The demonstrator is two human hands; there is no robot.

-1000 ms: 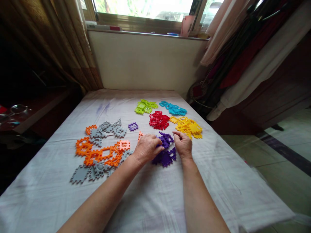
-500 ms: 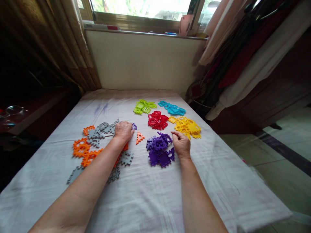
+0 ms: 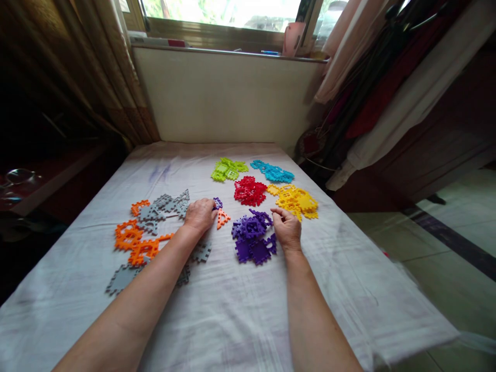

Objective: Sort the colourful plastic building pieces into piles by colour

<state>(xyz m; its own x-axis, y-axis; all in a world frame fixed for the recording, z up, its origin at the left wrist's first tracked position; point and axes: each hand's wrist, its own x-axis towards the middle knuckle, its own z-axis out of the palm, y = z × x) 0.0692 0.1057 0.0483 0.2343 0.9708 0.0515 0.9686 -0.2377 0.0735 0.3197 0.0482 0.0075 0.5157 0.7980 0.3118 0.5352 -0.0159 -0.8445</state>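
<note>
My left hand is closed over the near edge of a small purple interlocking piece, whose far part shows past the fingertips. An orange triangular piece lies just right of that hand. My right hand is curled, thumb against the fingers, with nothing visible in it. It rests beside the right edge of a pile of purple interlocking pieces. Under and left of my left forearm lie mixed grey pieces and orange pieces, partly hidden by the arm.
Farther back on the white-sheeted table are piles of lime green pieces, blue pieces, red pieces and yellow pieces. A pink cup stands on the windowsill. Clothes hang at the right.
My left hand has shifted slightly right and nearer to me, and the small purple piece has moved right with it, closer to the orange triangle. My right hand stays about the same.
</note>
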